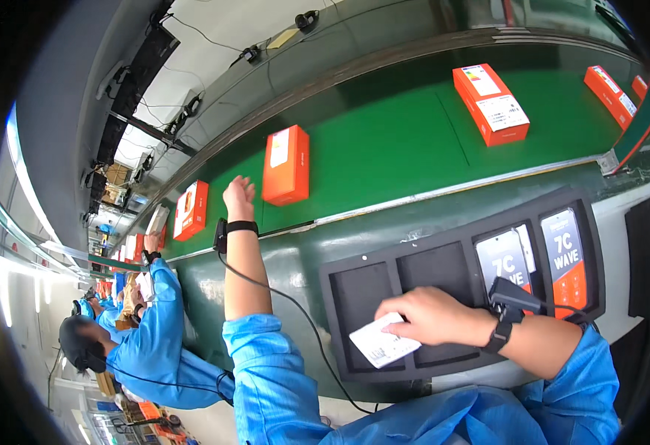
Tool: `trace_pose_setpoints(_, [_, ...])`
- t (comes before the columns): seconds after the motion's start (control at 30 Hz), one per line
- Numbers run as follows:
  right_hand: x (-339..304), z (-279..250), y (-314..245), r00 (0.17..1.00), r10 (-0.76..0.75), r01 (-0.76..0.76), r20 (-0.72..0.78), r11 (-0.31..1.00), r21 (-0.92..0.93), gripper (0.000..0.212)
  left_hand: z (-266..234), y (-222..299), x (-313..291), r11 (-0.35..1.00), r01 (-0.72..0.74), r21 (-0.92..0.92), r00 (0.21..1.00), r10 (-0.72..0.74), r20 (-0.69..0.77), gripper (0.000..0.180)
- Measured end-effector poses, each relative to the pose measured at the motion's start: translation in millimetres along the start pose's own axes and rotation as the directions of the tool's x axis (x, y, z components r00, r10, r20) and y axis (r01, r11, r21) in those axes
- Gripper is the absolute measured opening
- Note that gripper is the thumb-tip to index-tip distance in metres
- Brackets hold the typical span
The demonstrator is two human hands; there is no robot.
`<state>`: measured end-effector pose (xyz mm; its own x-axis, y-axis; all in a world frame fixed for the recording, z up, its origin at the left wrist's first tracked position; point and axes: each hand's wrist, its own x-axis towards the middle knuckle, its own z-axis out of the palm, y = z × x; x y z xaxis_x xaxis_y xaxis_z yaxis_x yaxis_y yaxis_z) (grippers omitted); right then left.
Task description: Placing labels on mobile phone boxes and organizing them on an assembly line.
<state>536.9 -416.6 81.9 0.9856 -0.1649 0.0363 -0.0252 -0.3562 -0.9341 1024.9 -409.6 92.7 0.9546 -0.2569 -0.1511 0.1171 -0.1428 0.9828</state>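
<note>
Over the green conveyor belt (392, 148), my left hand (240, 196) is stretched out with its fingers loosely bent and nothing seen in them. Just right of it stands an orange box (286, 170) with a white label, apparently apart from the fingers. My right hand (432, 315) pinches a small white printed card (384, 343) between thumb and fingers, above the black foam tray (362, 285). In the tray's two right compartments lie a phone with printed film (501, 259) and a second, grey and orange phone (564, 256). The two left compartments show bare foam.
More orange boxes ride the belt: one (190, 211) at left, one (490, 104) at far right, several beyond. A co-worker in blue (154, 356) works at my left. Black cables (299, 305) run from devices strapped to both wrists. A metal rail (444, 191) edges the belt.
</note>
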Motion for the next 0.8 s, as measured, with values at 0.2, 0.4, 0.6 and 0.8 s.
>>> trace_pose_setpoints(0.2, [9,-43,8,0.819,0.086,0.050,-0.567,0.974,0.221,0.018,34,36,-217,0.955,-0.296,0.005,0.460,0.137,0.877,0.029])
trace_pose_setpoints(0.4, [15,-57,14,0.698,-0.022,0.028,-0.715,1.000,-0.003,0.021,41,16,-261,0.903,-0.311,0.297,0.488,-0.116,0.865,0.010])
trace_pose_setpoints(0.6, [19,-56,14,0.632,0.009,0.024,-0.775,0.999,0.031,0.035,35,25,-135,0.892,-0.332,0.307,0.848,0.140,0.511,0.022])
trace_pose_setpoints(0.8, [9,-42,5,0.694,-0.143,0.042,-0.706,0.987,-0.158,0.034,20,27,-53,0.833,-0.243,0.497,0.896,-0.002,0.443,0.015])
